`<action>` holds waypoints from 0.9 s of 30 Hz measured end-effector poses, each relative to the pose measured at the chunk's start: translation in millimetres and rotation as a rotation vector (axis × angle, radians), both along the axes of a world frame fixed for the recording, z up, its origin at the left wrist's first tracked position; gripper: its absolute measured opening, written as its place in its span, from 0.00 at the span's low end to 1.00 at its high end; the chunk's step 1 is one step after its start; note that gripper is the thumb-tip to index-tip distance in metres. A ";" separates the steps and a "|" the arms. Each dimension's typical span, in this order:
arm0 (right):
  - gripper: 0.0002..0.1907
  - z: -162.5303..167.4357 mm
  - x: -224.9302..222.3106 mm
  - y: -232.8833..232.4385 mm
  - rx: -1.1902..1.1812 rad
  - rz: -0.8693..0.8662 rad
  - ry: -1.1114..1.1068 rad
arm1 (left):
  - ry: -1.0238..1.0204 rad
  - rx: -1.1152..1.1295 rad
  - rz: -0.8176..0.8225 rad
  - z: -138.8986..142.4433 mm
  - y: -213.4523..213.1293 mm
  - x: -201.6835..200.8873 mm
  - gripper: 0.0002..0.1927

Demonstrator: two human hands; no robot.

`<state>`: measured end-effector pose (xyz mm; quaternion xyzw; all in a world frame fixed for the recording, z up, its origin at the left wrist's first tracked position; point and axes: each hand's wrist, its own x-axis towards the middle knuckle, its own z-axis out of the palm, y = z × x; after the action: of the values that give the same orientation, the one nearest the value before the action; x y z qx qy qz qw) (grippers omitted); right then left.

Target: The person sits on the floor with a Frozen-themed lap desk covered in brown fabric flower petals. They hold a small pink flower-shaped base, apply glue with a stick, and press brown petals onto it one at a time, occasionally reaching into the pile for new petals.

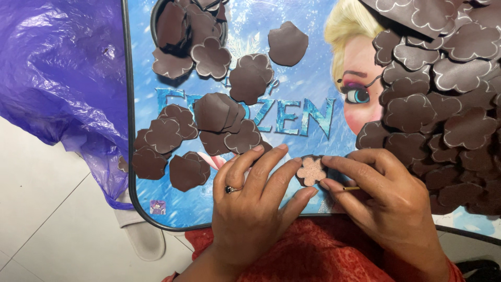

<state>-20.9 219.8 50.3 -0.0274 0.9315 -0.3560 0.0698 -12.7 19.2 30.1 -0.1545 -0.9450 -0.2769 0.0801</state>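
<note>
Fingers (308, 177) of both hands pinch a pink flower cutout (312, 171) (brown-edged) above the blue tray (292, 203)

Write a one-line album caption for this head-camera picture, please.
Both hands, left hand and right hand, hold a flower-shaped brown cutout over a blue picture tray strewn with brown pieces.

A brown flower-shaped piece (311, 171) is pinched between the left hand (250, 201) and the right hand (389, 196), above a blue tray (313, 83) strewn with loose brown pieces (211, 117).
</note>
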 end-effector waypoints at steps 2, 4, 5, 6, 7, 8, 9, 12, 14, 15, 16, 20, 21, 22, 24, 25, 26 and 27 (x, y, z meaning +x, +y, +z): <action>0.20 0.5 -0.1 0.0 -0.011 0.001 0.001 | -0.001 0.002 0.002 0.7 0.7 -0.2 0.20; 0.20 0.3 -0.3 -0.4 -0.025 0.004 0.003 | -0.001 0.002 0.006 1.0 0.9 -0.4 0.19; 0.20 0.2 -0.2 -0.6 -0.025 0.001 0.005 | 0.004 -0.004 0.004 0.9 0.7 -0.6 0.19; 0.20 0.9 0.5 -0.4 -0.024 -0.002 0.005 | 0.008 -0.009 0.003 1.5 1.0 -0.4 0.18; 0.20 0.8 0.7 -0.5 -0.024 -0.005 0.006 | 0.012 -0.014 0.002 1.2 0.7 -0.4 0.18; 0.20 0.5 0.6 -0.5 -0.022 -0.004 0.008 | 0.011 -0.013 0.001 1.1 0.4 -0.3 0.18; 0.20 0.5 0.4 0.2 -0.021 -0.004 0.010 | 0.012 -0.012 0.000 1.4 0.9 0.0 0.18; 0.20 0.4 1.0 0.8 -0.027 -0.003 0.009 | 0.011 -0.012 0.003 1.1 1.4 0.7 0.18; 0.20 0.3 1.0 1.3 -0.027 -0.002 0.011 | 0.013 -0.011 0.003 0.4 1.7 0.8 0.19; 0.20 0.3 1.1 1.6 -0.025 0.000 0.014 | 0.014 -0.009 0.002 0.0 1.8 0.9 0.19; 0.20 0.3 1.2 1.9 -0.022 0.002 0.017 | 0.016 -0.007 0.001 -0.2 1.8 1.1 0.19; 0.20 -0.5 0.7 1.4 -0.023 0.002 0.017 | 0.032 -0.008 -0.008 -0.7 1.1 2.0 0.16; 0.20 -0.4 0.5 1.5 -0.024 0.002 0.017 | 0.032 -0.006 -0.011 -0.6 0.9 2.0 0.16; 0.20 -0.1 0.4 1.6 -0.025 0.001 0.016 | 0.033 -0.005 -0.013 -0.4 0.8 1.9 0.16; 0.20 0.3 0.5 1.3 -0.029 -0.002 0.007 | 0.030 -0.006 -0.019 -0.3 0.1 1.8 0.16; 0.19 0.5 0.5 1.2 -0.031 -0.004 0.003 | 0.029 -0.007 -0.022 -0.2 -0.1 1.6 0.17; 0.19 0.6 0.3 1.1 -0.029 -0.006 0.001 | 0.028 -0.006 -0.022 -0.1 -0.1 1.3 0.17; 0.19 0.7 0.1 0.9 -0.026 -0.007 -0.001 | 0.027 -0.006 -0.022 0.0 -0.1 1.1 0.17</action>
<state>-20.8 220.6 51.0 -0.0249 0.9268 -0.3684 0.0687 -11.6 19.0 30.2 -0.1687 -0.9430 -0.2726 0.0893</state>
